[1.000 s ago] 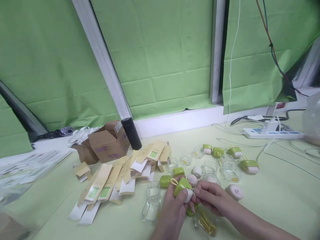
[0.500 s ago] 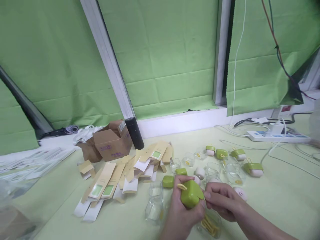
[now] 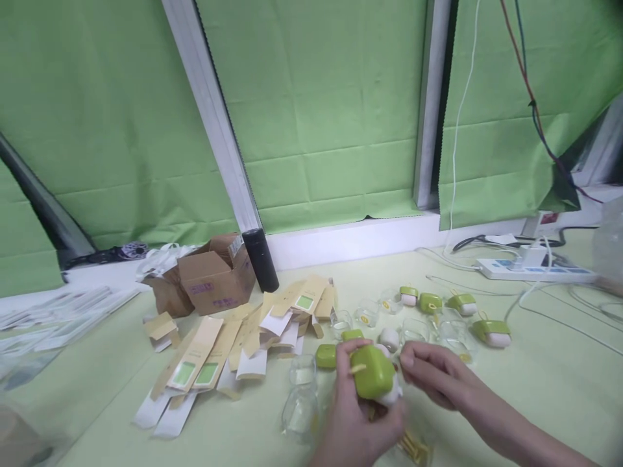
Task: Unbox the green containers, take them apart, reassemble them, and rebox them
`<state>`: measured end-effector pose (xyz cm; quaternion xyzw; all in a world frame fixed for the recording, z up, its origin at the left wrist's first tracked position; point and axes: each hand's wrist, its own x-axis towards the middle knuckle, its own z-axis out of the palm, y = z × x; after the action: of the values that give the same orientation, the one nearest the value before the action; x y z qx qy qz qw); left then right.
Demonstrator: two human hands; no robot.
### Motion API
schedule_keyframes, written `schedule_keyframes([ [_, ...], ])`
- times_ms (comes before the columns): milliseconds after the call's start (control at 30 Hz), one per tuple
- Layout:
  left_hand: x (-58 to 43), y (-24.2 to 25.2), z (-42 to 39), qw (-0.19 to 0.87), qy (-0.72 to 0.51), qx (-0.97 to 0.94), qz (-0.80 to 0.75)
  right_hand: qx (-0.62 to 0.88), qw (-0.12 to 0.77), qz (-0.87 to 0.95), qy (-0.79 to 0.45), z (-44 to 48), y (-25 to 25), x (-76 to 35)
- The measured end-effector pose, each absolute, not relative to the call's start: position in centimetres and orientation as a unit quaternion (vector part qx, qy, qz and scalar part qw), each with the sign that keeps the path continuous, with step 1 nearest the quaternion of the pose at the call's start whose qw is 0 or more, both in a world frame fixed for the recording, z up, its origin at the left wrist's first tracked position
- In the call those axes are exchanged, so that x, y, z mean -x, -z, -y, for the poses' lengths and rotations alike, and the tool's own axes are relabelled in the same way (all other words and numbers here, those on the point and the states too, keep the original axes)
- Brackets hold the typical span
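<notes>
My left hand (image 3: 357, 415) is wrapped around a small rounded case with a green lid (image 3: 372, 371), a white lower part (image 3: 389, 394) and a yellow strap loop (image 3: 359, 368). Just right of the case, my right hand (image 3: 440, 376) has thumb and forefinger pinched together; whatever sits between them is too small to make out. Below the hands, yellow straps (image 3: 415, 449) lie in a clear container, partly covered. Behind the case are another green lid (image 3: 326, 356) and a white rounded piece (image 3: 389, 338). Two clear plastic shells (image 3: 300, 410) stand left of my left hand.
Several green-and-white cases (image 3: 492, 332) and clear shells (image 3: 415, 331) spread to the right. Flattened card sleeves (image 3: 197, 357) lie at left, before a cardboard box (image 3: 214, 282) and a black cylinder (image 3: 261, 261). A power strip (image 3: 535, 270) with cables is at the back right.
The case has turned in my left hand, so its white lower part now shows. My right fingertips have drawn slightly away from it, upward and right.
</notes>
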<state>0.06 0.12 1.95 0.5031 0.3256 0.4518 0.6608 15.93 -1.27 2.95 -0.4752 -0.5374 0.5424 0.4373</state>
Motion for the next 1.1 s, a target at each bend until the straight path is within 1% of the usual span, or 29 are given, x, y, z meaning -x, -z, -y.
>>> schedule_keyframes([
  [67, -0.1, -1.9, -0.1, 0.686, -0.459, -0.457, -0.330, 0.503, 0.431, 0.570, -0.486, 1.0, -2.5, -15.8],
  [100, -0.1, -1.9, -0.1, 0.681, -0.459, -0.450, -0.350, 0.517, 0.417, 0.585, -0.466, 0.8, -2.3, -15.7],
  [200, -0.1, -1.8, 0.0, 0.602, -0.477, -0.472, -0.432, 0.538, 0.370, 0.625, -0.429, 0.3, -1.7, -15.1],
  [267, 0.0, -1.9, -0.3, 0.556, -0.496, -0.483, -0.461, 0.532, 0.364, 0.644, -0.412, -0.4, -1.8, -15.1],
  [300, 0.2, -2.1, -0.5, 0.549, -0.501, -0.479, -0.467, 0.534, 0.363, 0.649, -0.402, -1.0, -2.0, -15.3],
  [367, 0.6, -2.4, -1.0, 0.566, -0.513, -0.453, -0.460, 0.564, 0.366, 0.651, -0.353, -2.4, -2.5, -16.0],
  [400, 0.9, -2.6, -1.3, 0.585, -0.521, -0.433, -0.446, 0.587, 0.363, 0.654, -0.311, -3.2, -2.7, -16.6],
  [500, 1.4, -2.8, -1.9, 0.655, -0.543, -0.372, -0.370, 0.624, 0.326, 0.687, -0.180, -5.4, -3.0, -18.1],
  [567, 1.5, -2.7, -2.2, 0.679, -0.554, -0.346, -0.334, 0.619, 0.301, 0.710, -0.148, -6.1, -3.0, -18.5],
  [667, 1.5, -2.3, -2.4, 0.690, -0.564, -0.330, -0.311, 0.594, 0.329, 0.713, -0.176, -5.5, -3.1, -17.7],
  [733, 1.5, -2.2, -2.5, 0.694, -0.566, -0.328, -0.301, 0.565, 0.348, 0.712, -0.231, -4.4, -3.4, -16.5],
  [833, 1.4, -2.2, -2.4, 0.687, -0.564, -0.347, -0.300, 0.526, 0.331, 0.723, -0.300, -3.1, -4.0, -14.4],
  [900, 1.1, -2.2, -2.3, 0.679, -0.555, -0.358, -0.320, 0.528, 0.318, 0.735, -0.283, -2.7, -4.2, -13.4],
  [1033, 0.5, -1.8, -1.8, 0.673, -0.530, -0.369, -0.360, 0.558, 0.317, 0.741, -0.199, -2.8, -3.9, -12.8],
  [1100, 0.4, -1.6, -1.7, 0.671, -0.524, -0.374, -0.369, 0.560, 0.325, 0.731, -0.215, -2.8, -3.6, -12.8],
])
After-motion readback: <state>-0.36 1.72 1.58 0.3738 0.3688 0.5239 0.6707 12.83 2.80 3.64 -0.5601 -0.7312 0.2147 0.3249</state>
